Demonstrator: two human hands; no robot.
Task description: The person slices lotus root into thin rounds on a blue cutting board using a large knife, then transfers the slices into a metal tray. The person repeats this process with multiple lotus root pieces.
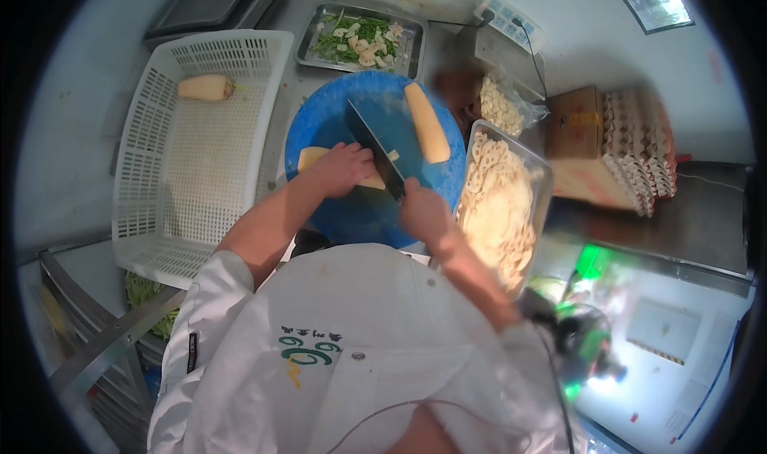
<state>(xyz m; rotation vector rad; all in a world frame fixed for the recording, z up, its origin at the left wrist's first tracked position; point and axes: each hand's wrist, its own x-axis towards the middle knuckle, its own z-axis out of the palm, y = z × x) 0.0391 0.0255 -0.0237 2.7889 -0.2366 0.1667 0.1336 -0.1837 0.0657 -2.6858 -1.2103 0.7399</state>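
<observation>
In the head view, my left forearm reaches up and inward from the lower left, and my left hand (348, 169) lies palm down near the left edge of the round blue board (319, 118). Its grip is bent over a pale yellow root piece (311, 157), which shows on both sides of my hand, with my fingertips turned toward the blade; I cannot tell whether they touch it. My right forearm slants up and to the left, and my right hand (426, 212) sits at the board's lower right edge, its grip closed around the handle of the cleaver (369, 138). The blade slants away from me toward the board's far edge. Near the right edge lies a longer peeled root (427, 125)
</observation>
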